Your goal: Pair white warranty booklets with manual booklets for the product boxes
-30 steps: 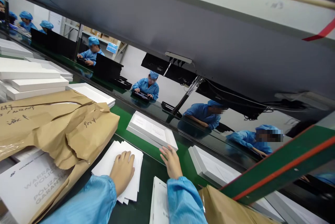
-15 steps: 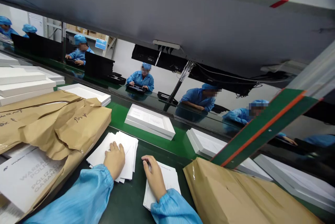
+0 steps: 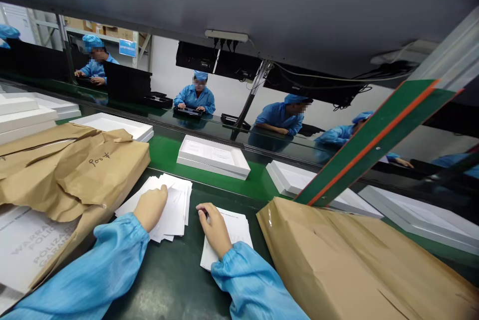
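Observation:
My left hand [image 3: 151,208] is over a loose, fanned stack of white leaflets [image 3: 180,210]. Its fingers are bent down and closed around the edge of a top leaflet; the fingertips are mostly hidden. My right hand [image 3: 215,233] rests on the left side of a second pile, white printed booklets [image 3: 237,228]. Its fingers are loosely bent past the pile's left edge, with a gap between thumb and fingers. Both piles lie on the dark green bench [image 3: 164,285], apart from each other.
Torn brown paper packages flank me, one at left [image 3: 90,170] holding printed warranty booklets, one at right [image 3: 337,260]. Beyond, white box trays [image 3: 213,158] stand on a green belt [image 3: 164,153]. A slanted post [image 3: 366,145] rises at right. Co-workers in blue sit across the line.
My left hand has gone from lying spread on the leaflets to bent fingers closed at a leaflet's edge. My right hand stays on its pile. The camera view has shifted slightly.

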Demonstrator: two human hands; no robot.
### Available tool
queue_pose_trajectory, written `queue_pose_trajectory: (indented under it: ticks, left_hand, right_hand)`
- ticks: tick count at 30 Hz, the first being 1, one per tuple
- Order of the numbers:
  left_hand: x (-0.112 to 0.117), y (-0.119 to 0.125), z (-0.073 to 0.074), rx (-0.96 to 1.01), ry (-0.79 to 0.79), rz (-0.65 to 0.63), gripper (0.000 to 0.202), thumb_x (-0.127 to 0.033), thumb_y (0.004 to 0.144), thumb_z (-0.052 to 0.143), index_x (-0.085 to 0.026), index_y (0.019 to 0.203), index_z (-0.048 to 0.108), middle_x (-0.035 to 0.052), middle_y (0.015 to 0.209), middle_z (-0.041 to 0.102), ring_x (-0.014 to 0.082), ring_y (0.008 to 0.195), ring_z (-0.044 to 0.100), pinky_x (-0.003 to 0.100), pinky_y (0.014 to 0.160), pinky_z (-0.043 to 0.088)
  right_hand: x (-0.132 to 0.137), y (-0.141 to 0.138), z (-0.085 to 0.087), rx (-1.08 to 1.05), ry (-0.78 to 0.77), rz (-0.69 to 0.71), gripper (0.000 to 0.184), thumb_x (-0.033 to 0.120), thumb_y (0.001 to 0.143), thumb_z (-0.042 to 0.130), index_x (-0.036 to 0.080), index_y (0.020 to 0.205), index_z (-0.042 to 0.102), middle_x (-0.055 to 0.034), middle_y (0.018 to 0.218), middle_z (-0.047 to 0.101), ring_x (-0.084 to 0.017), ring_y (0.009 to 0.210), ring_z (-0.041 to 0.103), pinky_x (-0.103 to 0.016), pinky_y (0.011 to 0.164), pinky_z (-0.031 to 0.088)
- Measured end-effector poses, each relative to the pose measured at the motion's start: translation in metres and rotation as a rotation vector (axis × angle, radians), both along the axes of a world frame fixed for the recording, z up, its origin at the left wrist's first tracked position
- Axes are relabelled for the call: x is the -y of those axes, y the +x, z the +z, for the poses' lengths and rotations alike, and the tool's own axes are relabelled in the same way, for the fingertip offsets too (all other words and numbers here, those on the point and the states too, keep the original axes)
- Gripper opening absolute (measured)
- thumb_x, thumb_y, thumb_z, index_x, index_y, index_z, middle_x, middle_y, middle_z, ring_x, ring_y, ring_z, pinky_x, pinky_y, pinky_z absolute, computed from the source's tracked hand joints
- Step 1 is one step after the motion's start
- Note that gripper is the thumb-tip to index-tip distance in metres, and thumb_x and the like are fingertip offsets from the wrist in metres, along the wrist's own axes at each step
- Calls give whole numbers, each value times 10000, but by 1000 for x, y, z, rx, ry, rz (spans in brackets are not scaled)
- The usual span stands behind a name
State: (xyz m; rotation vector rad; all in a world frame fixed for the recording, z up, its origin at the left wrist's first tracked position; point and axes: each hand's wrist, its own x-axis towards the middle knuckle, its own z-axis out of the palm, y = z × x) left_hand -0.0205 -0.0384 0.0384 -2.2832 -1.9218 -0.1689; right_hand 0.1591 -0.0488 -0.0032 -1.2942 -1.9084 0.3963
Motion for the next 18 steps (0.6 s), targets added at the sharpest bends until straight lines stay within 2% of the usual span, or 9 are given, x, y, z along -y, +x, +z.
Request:
queue_pose_trajectory:
  ticks: [3, 5, 7, 8, 10, 11, 13, 16, 18]
  left_hand:
    - [3, -17, 25, 50, 120, 138, 240, -140, 756, 258, -129, 901, 448, 94, 613, 573, 265, 603, 569, 330, 498, 399]
    - [5, -26, 42, 193, 227, 239, 240, -266, 781, 244, -153, 869, 436, 70, 599, 558, 259, 591, 560, 334, 517, 390]
    - [5, -29, 49, 430, 299, 204, 240, -321, 782, 238, -170, 835, 417, 43, 631, 548, 219, 608, 550, 303, 551, 386]
    - [3, -28, 48, 566, 303, 149, 229, -330, 781, 243, -176, 806, 411, 28, 647, 542, 194, 618, 543, 280, 561, 383]
    - [-2, -22, 37, 845, 245, 29, 212, -342, 772, 271, -180, 729, 401, 0, 649, 521, 153, 620, 524, 239, 561, 378]
    - [-6, -17, 28, 983, 191, -19, 216, -353, 763, 291, -179, 696, 398, -11, 634, 509, 140, 613, 514, 227, 554, 376]
    - [-11, -7, 8, 1287, 64, -93, 227, -379, 747, 324, -173, 686, 398, -22, 615, 501, 122, 586, 502, 214, 531, 377]
    - [-16, 5, -16, 1678, -216, -231, 272, -407, 724, 372, -158, 819, 424, 1, 675, 555, 115, 571, 520, 217, 518, 390]
    - [-16, 9, -24, 1749, -429, -298, 350, -406, 693, 439, -137, 917, 427, 35, 726, 583, 120, 560, 536, 218, 502, 392]
  right_hand:
    - [0, 0, 0, -39, 0, -2, 152, 172, 734, 359, 192, 767, 506, -39, 772, 524, -170, 778, 477, -302, 712, 366]
    - [0, 0, 2, -113, -8, -7, 139, 207, 736, 374, 194, 765, 509, -40, 787, 525, -169, 788, 477, -299, 716, 365]
    - [1, -1, 6, -262, -73, -16, 141, 265, 730, 404, 195, 807, 499, -45, 819, 525, -162, 774, 483, -275, 662, 385]
    - [1, -2, 8, -363, -135, -10, 178, 302, 725, 413, 196, 850, 483, -46, 836, 524, -152, 736, 490, -255, 598, 396]
    - [2, -4, 12, -554, -290, 43, 272, 370, 715, 418, 199, 926, 439, -32, 789, 528, -118, 594, 484, -209, 442, 362]
    - [3, -6, 13, -614, -364, 81, 290, 394, 712, 417, 196, 922, 434, -10, 697, 525, -98, 502, 453, -188, 377, 312]
    - [4, -8, 14, -648, -455, 138, 255, 417, 701, 427, 184, 800, 460, 55, 485, 438, -62, 365, 345, -165, 317, 208]
    - [5, -8, 15, -619, -455, 113, 241, 411, 687, 449, 182, 614, 420, 103, 359, 299, -39, 305, 245, -161, 310, 146]
    - [3, -4, 17, -612, -429, 89, 232, 404, 689, 444, 184, 619, 415, 104, 352, 316, -41, 301, 261, -161, 315, 171]
